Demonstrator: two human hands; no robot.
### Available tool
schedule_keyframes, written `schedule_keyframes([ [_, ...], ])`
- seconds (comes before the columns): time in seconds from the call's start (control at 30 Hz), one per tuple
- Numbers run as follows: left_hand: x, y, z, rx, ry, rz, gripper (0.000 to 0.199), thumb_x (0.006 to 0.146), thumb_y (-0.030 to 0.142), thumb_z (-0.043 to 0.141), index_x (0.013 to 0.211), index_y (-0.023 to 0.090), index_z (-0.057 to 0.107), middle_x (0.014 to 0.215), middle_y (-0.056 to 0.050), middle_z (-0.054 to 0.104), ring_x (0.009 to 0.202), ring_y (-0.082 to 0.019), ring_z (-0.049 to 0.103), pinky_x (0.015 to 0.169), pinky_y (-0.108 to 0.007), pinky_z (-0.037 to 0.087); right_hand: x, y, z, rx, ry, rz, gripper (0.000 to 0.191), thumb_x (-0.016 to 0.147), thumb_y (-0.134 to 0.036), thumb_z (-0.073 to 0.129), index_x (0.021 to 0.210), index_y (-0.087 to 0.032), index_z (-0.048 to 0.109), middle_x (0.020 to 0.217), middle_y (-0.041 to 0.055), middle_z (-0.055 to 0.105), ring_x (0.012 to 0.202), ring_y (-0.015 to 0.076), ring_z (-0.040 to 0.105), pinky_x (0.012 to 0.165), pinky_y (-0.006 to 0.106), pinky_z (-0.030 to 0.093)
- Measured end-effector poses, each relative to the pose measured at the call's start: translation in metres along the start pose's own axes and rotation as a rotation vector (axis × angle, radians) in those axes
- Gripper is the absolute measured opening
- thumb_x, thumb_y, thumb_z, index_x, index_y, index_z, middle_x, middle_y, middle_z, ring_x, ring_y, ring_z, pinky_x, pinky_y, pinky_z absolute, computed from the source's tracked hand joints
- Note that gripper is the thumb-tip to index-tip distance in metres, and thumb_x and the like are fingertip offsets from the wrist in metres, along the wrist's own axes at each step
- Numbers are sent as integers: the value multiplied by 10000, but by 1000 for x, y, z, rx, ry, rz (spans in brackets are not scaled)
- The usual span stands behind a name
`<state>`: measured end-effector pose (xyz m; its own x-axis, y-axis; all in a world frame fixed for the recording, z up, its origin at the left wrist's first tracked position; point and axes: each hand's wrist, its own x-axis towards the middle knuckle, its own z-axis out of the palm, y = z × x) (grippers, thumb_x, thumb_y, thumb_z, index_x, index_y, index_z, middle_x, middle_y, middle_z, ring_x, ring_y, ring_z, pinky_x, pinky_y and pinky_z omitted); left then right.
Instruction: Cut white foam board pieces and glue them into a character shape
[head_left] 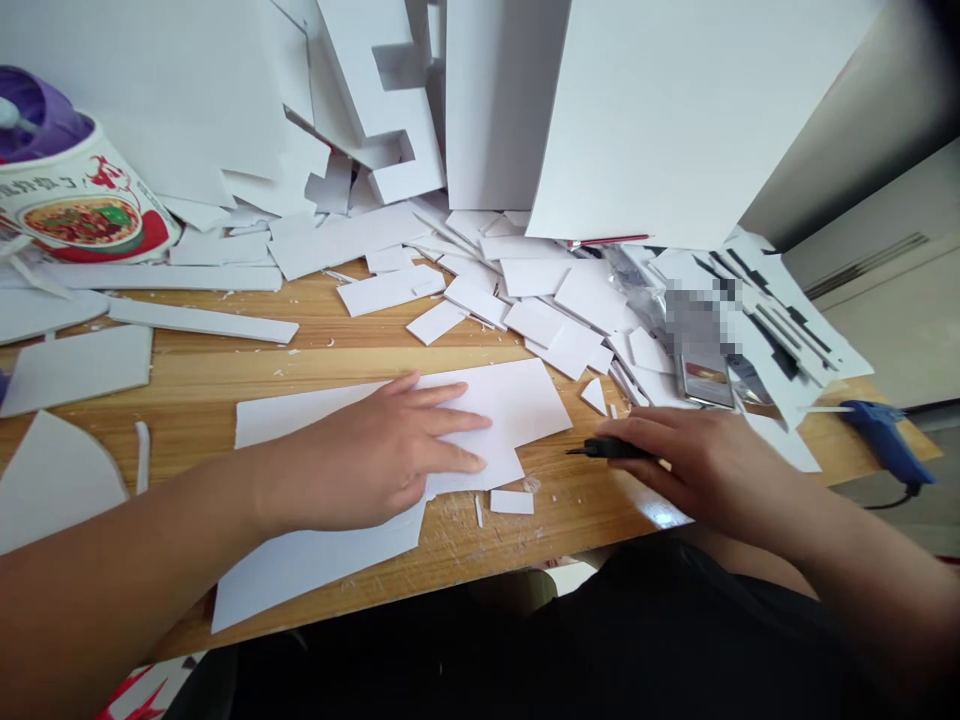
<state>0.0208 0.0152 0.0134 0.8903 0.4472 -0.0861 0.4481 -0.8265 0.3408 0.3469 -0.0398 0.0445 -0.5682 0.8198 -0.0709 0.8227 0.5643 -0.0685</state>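
Note:
My left hand point(405, 440) lies flat with fingers spread on a white foam board piece point(517, 400), which has a notch cut from its near right corner. Part of the board is hidden beneath the hand and forearm. Closed around a black craft knife point(619, 448), my right hand point(690, 460) rests at the table's near side, the thin blade pointing left, just apart from the board's right end. A small white rectangular offcut point(512, 502) and a thin sliver point(479, 512) lie below the notch.
Many white offcuts point(532, 320) cover the back of the wooden table point(330, 350). Large white panels point(675, 110) stand behind them. A blue glue gun point(889, 440) sits at the right edge, near a phone point(705, 375). A printed noodle tub point(82, 200) stands back left.

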Motion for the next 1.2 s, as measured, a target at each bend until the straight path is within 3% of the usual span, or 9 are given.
schedule_keyframes([
  [0.07,-1,-3,-3,-11,63,-111,505,845,300,576,1341,381,527,1534,29,381,1423,-291,289,1145,-496,215,-7,-5,7,162,-30,69,297,926,-253,497,1216,-282,556,1030,33,684,859,178,661,707,281,492],
  [0.13,-2,-9,-5,-15,107,-252,669,797,504,636,1414,329,449,1545,-28,362,1392,-309,334,1127,-466,260,-10,-15,11,243,-47,124,298,934,-254,486,1224,-265,553,1075,47,670,903,183,653,751,297,500],
  [0.2,-1,-16,-6,-10,118,-346,764,773,570,639,1445,292,404,1523,-63,391,1365,-316,364,1105,-461,289,-8,-29,13,288,-48,155,248,931,-248,494,1158,-235,592,1040,55,668,892,189,648,759,311,501],
  [0.3,0,-22,-8,-1,137,-384,764,768,572,646,1430,262,425,1454,-95,462,1325,-322,391,1084,-463,302,-1,-48,13,332,-72,153,180,901,-237,549,1053,-213,643,956,50,664,842,189,636,737,310,493],
  [0.57,6,-20,-11,-89,159,-457,692,719,542,696,1312,217,550,1288,-110,551,1222,-330,479,1020,-429,369,19,-80,28,249,-19,86,242,791,-136,627,1014,-215,679,890,31,649,811,186,608,698,284,428],
  [0.73,6,-18,-10,-106,158,-499,618,734,487,677,1255,174,564,1289,-148,538,1218,-353,473,984,-460,396,20,-69,20,235,-43,107,131,776,-155,631,892,-198,673,865,23,652,780,169,608,669,257,416],
  [0.9,5,-18,-9,-157,171,-515,556,741,470,660,1219,197,586,1289,-137,545,1217,-341,483,996,-457,388,18,-53,8,126,53,317,233,847,-199,562,1053,-223,670,986,58,679,859,210,643,704,293,432],
  [1.07,7,-19,-10,-228,212,-499,478,718,462,672,1118,201,647,1219,-123,579,1175,-330,512,999,-445,380,35,-76,16,132,24,176,74,808,-260,634,833,-202,673,831,34,676,752,187,645,629,267,411],
  [1.2,5,-23,-14,-334,251,-504,362,683,438,692,974,225,660,1103,-81,616,1052,-304,573,906,-411,438,45,-83,23,111,76,182,119,793,-300,658,789,-181,662,813,55,686,732,201,643,610,278,395],
])
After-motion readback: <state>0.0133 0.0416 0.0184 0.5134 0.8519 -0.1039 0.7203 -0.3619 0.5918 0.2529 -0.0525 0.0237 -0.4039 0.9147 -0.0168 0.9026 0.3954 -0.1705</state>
